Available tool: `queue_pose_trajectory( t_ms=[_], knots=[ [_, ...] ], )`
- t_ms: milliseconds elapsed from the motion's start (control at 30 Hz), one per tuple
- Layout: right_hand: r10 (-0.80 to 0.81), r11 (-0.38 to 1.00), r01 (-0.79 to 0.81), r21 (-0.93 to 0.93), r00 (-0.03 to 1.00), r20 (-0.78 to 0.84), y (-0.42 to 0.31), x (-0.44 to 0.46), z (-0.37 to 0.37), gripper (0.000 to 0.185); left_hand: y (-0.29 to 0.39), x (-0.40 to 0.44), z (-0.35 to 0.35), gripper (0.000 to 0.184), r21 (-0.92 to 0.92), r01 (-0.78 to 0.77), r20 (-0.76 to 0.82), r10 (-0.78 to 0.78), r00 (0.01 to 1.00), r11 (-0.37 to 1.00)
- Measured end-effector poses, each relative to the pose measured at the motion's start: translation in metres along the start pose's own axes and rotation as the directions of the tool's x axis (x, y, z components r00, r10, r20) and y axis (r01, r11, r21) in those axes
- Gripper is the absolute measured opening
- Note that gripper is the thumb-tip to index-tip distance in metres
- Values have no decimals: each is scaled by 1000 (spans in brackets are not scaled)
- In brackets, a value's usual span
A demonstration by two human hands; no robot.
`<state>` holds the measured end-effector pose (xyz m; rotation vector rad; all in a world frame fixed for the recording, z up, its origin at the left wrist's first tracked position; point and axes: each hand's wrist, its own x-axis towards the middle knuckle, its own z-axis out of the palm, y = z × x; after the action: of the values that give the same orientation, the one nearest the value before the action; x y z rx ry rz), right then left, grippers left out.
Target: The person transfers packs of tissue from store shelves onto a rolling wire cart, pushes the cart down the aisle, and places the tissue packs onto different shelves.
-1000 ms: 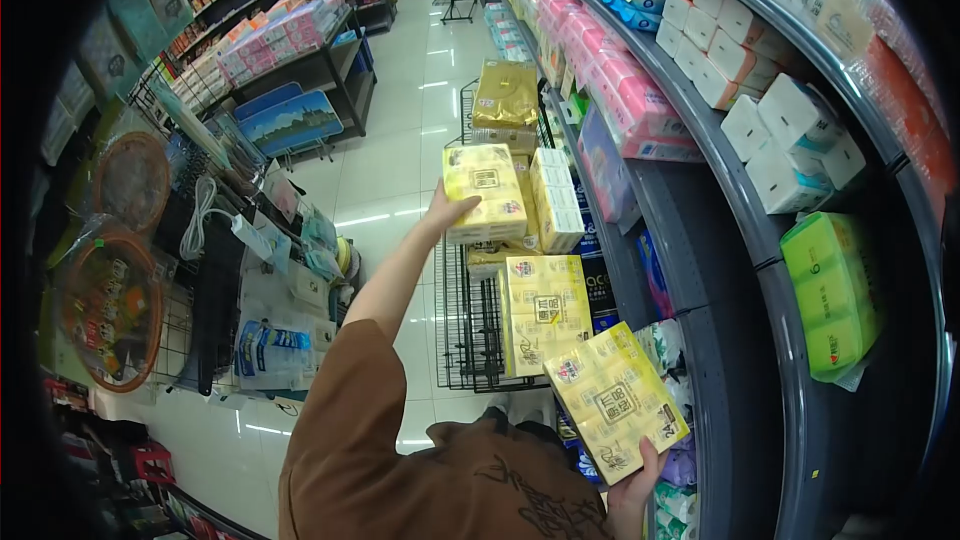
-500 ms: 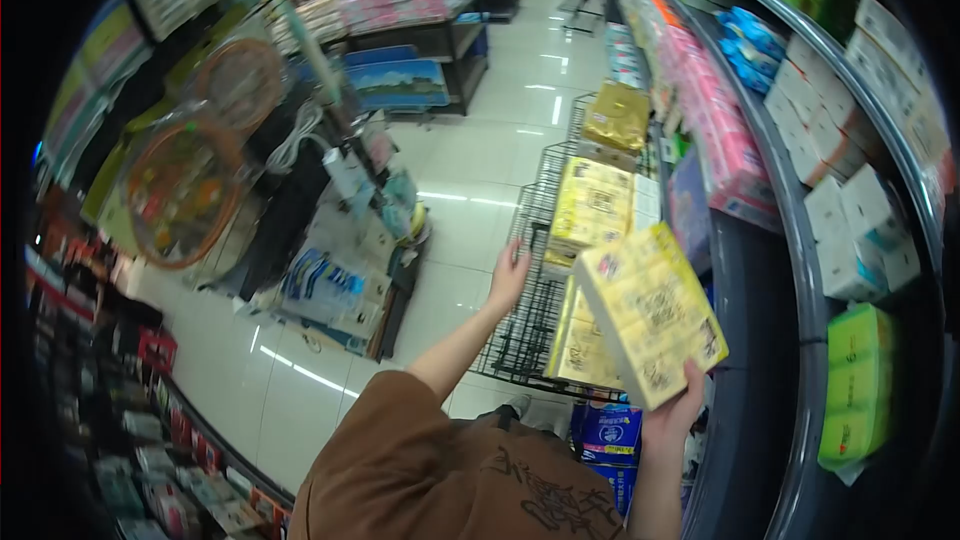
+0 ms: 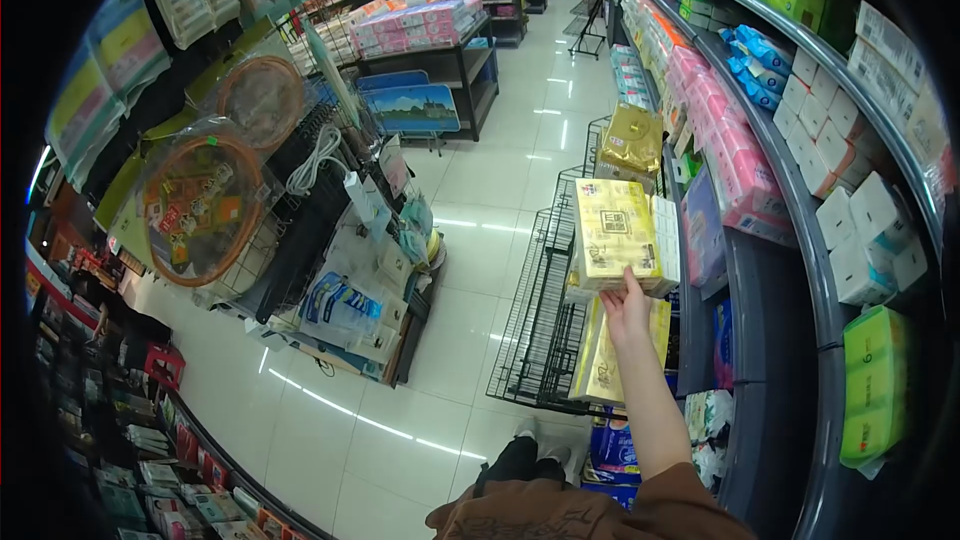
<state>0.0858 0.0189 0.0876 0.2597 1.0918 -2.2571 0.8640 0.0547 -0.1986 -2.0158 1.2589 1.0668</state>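
Observation:
My right hand (image 3: 628, 310) grips the near edge of a yellow tissue pack (image 3: 613, 228), which lies over the stacked packs in the black wire cart (image 3: 535, 325). Below my wrist, another yellow pack (image 3: 593, 355) is partly covered by my forearm. Just beyond the held pack sits a gold pack (image 3: 631, 136) at the cart's far end, and a whitish pack (image 3: 665, 230) is at its right side. My left hand is out of view.
Shelves (image 3: 765, 290) with pink, white and green tissue packs run along the right. A wire rack (image 3: 262, 265) with hanging goods stands on the left. Farther ahead is a display table (image 3: 480, 100). A person in dark clothing (image 3: 130, 320) is at the far left.
My right hand has carried its yellow pack forward and left, from beside the cart onto the stack. My left hand has left the view. The camera view has swung left.

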Motion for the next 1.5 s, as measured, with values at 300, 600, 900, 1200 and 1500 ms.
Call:
queue_pose_trajectory(
  t_ms=[300,600,900,1200,1500],
  knots=[
    [-169,982,161,-104,982,-84,10,-42,-21,45,107,71,23,47,-357,-356,-3,380,925,864],
    [-449,856,358,-374,873,-191,68,-131,-1,56,314,71,-114,46,-393,-708,48,782,621,587],
    [108,526,-83,-846,994,-30,238,-180,-31,29,188,171,-186,36,-446,-295,28,343,939,845],
    [187,331,-39,-943,982,25,297,-108,-10,30,111,208,-209,36,33,-231,162,223,961,972],
    [290,336,-6,-942,952,97,342,34,56,33,480,187,-216,46,69,-820,180,801,571,569]
  ],
)
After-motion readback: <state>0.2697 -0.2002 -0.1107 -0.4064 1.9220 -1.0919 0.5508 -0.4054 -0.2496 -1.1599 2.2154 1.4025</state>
